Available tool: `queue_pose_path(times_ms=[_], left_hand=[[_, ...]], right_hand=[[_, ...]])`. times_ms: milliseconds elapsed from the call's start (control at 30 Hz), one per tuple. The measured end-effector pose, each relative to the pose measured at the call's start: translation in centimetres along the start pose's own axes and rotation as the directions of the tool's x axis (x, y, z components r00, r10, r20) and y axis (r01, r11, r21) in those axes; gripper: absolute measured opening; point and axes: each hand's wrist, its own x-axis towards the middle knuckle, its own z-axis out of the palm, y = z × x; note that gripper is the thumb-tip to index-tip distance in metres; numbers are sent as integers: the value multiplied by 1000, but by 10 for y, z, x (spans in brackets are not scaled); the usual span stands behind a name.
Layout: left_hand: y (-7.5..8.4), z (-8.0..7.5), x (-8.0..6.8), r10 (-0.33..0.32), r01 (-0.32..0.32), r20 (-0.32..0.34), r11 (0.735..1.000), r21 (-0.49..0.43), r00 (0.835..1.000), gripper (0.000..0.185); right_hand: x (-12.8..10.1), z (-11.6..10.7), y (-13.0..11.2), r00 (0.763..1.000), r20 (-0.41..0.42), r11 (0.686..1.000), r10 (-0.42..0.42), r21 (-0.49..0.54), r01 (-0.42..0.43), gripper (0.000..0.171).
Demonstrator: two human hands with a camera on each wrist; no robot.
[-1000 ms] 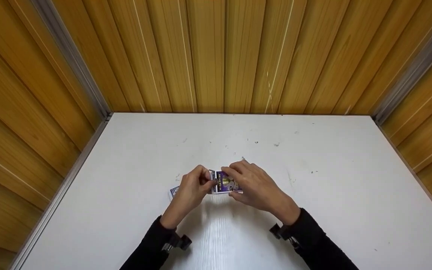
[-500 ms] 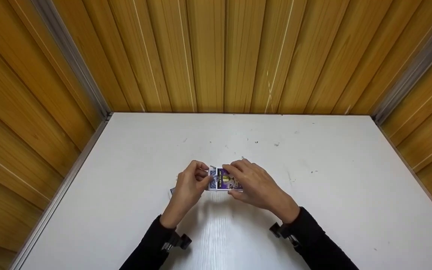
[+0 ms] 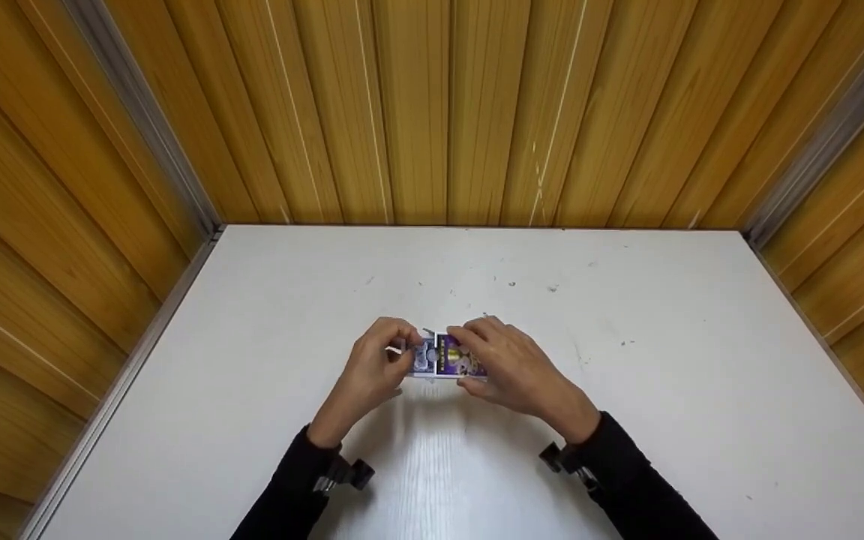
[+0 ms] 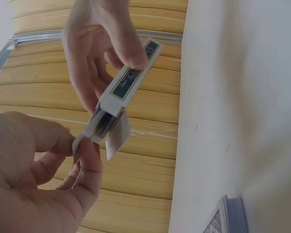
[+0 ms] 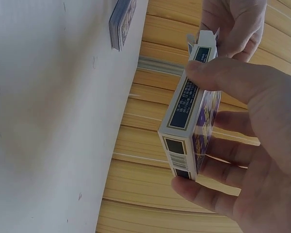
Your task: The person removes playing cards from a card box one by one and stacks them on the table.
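A purple-faced playing card box [image 3: 460, 358] is held up in front of me, its end towards the left open. My right hand [image 3: 511, 367] grips it along both narrow sides, thumb on the near dark-labelled side, as the right wrist view shows. Thumb and fingers of my left hand [image 3: 376, 367] pinch what looks like a blue-patterned card [image 3: 421, 357] jutting from the open end. A white flap [image 4: 119, 136] sticks out beside that opening in the left wrist view. A deck of cards [image 5: 121, 24] lies on the table; the left hand hides it in the head view.
The white table [image 3: 627, 390] has small dark marks [image 3: 512, 284] on its surface. Wood-slatted walls [image 3: 447, 112] stand behind it and at both sides, with grey metal rails [image 3: 151, 127] at the corners.
My left hand has moved a little left, away from the box, and more of the blue-patterned card shows at the open end. The right hand and box have stayed nearly in place.
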Motion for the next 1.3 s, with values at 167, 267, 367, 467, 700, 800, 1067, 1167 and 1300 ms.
queue_pose_path(times_ms=[167, 267, 367, 467, 700, 800, 1067, 1167, 1300], left_hand=[[1, -11, -2, 46, -68, 151, 987, 145, 987, 25], [2, -14, -6, 106, -173, 220, 935, 311, 970, 27], [2, -13, -9, 194, -290, 253, 854, 432, 948, 43], [2, -11, -9, 257, -360, 267, 794, 490, 929, 50], [3, -10, -8, 257, -383, 290, 725, 573, 922, 50], [4, -13, -7, 284, -397, 281, 722, 566, 917, 49], [4, -30, -5, 249, -331, 224, 795, 509, 942, 42], [3, -39, -5, 231, -300, 196, 811, 503, 953, 41], [2, -50, -8, 211, -269, 168, 815, 513, 963, 41]], right_hand=[[0, 0, 0, 1000, 19, 1000, -11, -8, 11, 69], [-1, 0, -1, 999, 32, 1000, -13, -21, 14, 69], [-1, 0, -1, 999, 40, 999, -13, -33, 14, 69], [-2, 0, -2, 999, 46, 1000, -10, -29, 11, 69], [-1, -1, -2, 998, 56, 1000, -4, -11, 5, 70], [-1, -2, 0, 999, 49, 1000, -2, -7, 2, 69], [0, -9, 7, 999, 14, 999, 44, -4, -44, 68], [-1, -11, 9, 998, 8, 998, 64, -4, -64, 68], [-2, -13, 11, 997, -1, 997, 73, -5, -73, 69]])
